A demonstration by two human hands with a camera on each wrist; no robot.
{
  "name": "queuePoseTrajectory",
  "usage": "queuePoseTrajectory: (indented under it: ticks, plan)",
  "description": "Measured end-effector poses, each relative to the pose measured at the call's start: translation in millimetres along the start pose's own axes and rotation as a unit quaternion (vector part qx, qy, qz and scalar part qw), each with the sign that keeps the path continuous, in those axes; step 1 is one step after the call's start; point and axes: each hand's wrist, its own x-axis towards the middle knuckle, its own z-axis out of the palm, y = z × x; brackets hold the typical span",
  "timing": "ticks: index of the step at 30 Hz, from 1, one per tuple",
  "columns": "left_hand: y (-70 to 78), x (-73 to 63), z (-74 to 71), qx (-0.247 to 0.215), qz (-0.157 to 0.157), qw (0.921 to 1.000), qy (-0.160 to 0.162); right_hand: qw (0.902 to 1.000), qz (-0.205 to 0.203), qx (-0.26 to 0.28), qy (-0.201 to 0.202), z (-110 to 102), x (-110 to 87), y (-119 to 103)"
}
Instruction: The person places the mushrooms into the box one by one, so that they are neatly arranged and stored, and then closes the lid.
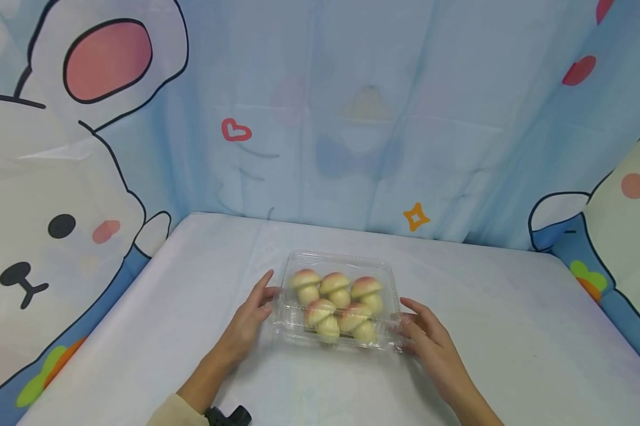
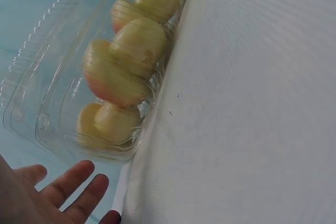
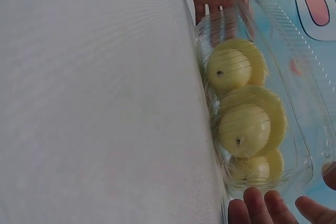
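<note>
A clear plastic clamshell box [image 1: 341,256] sits on the white table with its lid down. Inside, several mushroom-shaped buns [image 1: 327,329] with pale stems and pink-tinged caps lie in two rows. At the box's left side is my left hand [image 1: 247,325], fingers spread; the left wrist view shows the fingers [image 2: 79,178] extended and a small gap from the plastic. My right hand [image 1: 431,343] is at the opposite side, fingers loosely extended beside the box's right end. In the right wrist view its fingertips [image 3: 254,198] are close to the wall; contact is hard to tell.
A white cloth [image 1: 485,331] covers the table. Behind it hangs a light blue curtain [image 1: 277,59] printed with cartoon animals. A black wrist device [image 1: 229,416] is on the left forearm, below a beige sleeve [image 1: 178,412].
</note>
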Motion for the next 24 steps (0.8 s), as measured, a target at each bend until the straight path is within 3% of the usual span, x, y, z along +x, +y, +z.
queuePoseTrajectory:
  ticks: [7, 11, 15, 24]
  plan:
    - [0.3, 1.9, 0.2, 0.029, 0.025, 0.9986, 0.035, 0.9999, 0.003, 0.015, 0.001, 0.2, -1.1, -0.1]
    - [-1.3, 0.3, -0.3, 0.025, 0.036, 0.999, 0.011, 0.9996, 0.017, 0.024, -0.004, -0.8, -2.5, 1.7]
    - [-2.9, -1.2, -0.4, 0.007, 0.018, 0.9997, -0.013, 0.9995, 0.017, 0.027, -0.009, -1.1, -4.0, 3.8]
    - [-0.6, -0.6, 0.0, -0.018, -0.008, 0.9994, -0.03, 0.998, 0.018, 0.055, -0.024, -2.4, -5.7, 3.9]
